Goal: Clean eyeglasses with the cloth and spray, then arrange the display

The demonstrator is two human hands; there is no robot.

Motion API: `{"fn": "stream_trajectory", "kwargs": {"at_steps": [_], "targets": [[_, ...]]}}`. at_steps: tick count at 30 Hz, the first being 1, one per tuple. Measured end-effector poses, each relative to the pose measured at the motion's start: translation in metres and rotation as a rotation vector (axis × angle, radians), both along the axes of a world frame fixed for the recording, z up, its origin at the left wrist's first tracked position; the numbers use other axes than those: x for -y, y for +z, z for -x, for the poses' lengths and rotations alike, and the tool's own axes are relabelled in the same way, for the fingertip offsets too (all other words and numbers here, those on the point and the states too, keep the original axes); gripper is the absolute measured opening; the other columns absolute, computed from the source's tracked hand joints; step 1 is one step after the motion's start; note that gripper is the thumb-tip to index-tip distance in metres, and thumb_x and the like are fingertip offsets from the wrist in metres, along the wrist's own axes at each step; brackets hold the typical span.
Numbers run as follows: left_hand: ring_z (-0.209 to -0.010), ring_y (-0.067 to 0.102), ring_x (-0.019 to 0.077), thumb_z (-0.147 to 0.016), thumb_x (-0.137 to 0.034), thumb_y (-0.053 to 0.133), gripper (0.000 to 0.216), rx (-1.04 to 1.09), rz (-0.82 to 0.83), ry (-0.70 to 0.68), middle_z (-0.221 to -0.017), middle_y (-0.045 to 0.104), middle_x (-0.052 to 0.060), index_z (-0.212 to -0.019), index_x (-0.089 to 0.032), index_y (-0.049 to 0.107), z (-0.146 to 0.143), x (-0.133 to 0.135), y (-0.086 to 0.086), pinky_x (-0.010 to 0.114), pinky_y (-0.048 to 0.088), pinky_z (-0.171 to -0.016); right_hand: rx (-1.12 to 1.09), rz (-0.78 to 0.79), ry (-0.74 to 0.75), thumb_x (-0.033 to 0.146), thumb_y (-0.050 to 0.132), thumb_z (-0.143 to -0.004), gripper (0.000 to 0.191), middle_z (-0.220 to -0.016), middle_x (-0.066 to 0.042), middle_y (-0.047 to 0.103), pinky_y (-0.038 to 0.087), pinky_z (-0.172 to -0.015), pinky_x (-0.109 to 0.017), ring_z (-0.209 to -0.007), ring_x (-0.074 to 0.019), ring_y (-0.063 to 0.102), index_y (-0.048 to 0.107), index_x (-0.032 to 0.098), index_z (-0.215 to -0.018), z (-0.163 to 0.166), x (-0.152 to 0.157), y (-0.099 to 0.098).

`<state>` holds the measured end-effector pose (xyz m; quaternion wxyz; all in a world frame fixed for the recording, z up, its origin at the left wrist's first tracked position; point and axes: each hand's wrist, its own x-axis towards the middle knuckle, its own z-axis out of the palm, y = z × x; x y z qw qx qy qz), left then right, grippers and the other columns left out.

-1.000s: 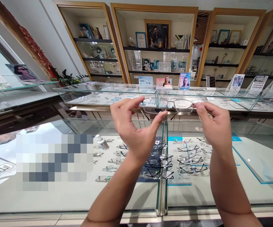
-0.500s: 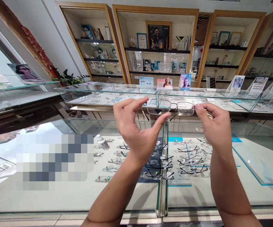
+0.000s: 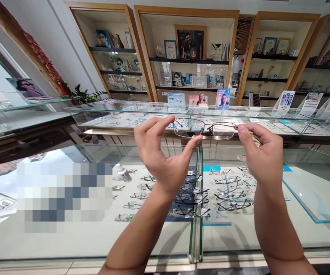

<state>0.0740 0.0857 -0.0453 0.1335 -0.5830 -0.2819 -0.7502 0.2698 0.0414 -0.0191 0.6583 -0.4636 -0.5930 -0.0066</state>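
A pair of thin metal-rimmed eyeglasses [image 3: 223,136] is raised above the display counter, lenses side by side and temple tips visible through and between them. My left hand [image 3: 160,154] spans the left lens, index fingertip at its upper outer corner and thumb at its lower edge. At the other end, my right hand [image 3: 263,152] pinches the frame's outer corner between thumb and fingers. Something pale shows behind the right fingers; I cannot make out what it is. Beneath the hands, rows of eyeglasses [image 3: 233,206] lie in the counter.
A glass-topped counter [image 3: 153,244] spans the foreground, with a metal-edged seam in the middle. A small white bottle [image 3: 123,173] stands on its left part, near a pixelated patch. Farther back are another glass showcase [image 3: 119,131], promotional cards [image 3: 223,98] and wooden shelving [image 3: 187,11].
The eyeglasses have tilted: the temple tips, which hung below the rims, now show at lens height. My left hand has shifted slightly left, and my right hand slightly right.
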Motion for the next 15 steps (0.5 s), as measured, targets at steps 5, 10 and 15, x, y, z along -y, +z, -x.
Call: {"fn": "stream_trajectory", "kwargs": {"at_steps": [5, 10, 15], "targets": [[-0.113, 0.062, 0.0287, -0.079, -0.047, 0.090, 0.054, -0.001, 0.023, 0.029, -0.116, 0.064, 0.007, -0.124, -0.028, 0.068, -0.002, 0.001, 0.001, 0.045, 0.053, -0.096, 0.005, -0.060, -0.039, 0.039, 0.068, -0.099, 0.021, -0.091, -0.004, 0.080, 0.061, -0.081, -0.036, -0.091, -0.0222, 0.075, 0.079, 0.023, -0.091, 0.003, 0.007, 0.000], [-0.110, 0.065, 0.0262, -0.082, -0.044, 0.088, 0.052, 0.010, 0.075, -0.016, -0.120, 0.066, 0.007, -0.127, -0.028, 0.067, -0.002, -0.001, 0.001, 0.042, 0.054, -0.092, 0.033, -0.129, -0.083, 0.036, 0.068, -0.099, 0.018, -0.093, -0.004, 0.081, 0.061, -0.081, -0.036, -0.092, -0.0220, 0.076, 0.079, 0.023, -0.094, 0.008, 0.014, -0.001], [-0.110, 0.067, 0.0249, -0.085, -0.045, 0.085, 0.049, 0.017, 0.142, -0.034, -0.122, 0.069, 0.007, -0.127, -0.027, 0.066, -0.002, -0.005, 0.000, 0.040, 0.055, -0.090, 0.068, -0.188, -0.108, 0.034, 0.068, -0.100, 0.016, -0.094, -0.004, 0.081, 0.062, -0.081, -0.036, -0.091, -0.0213, 0.076, 0.079, 0.024, -0.097, 0.012, 0.021, -0.002]]}}
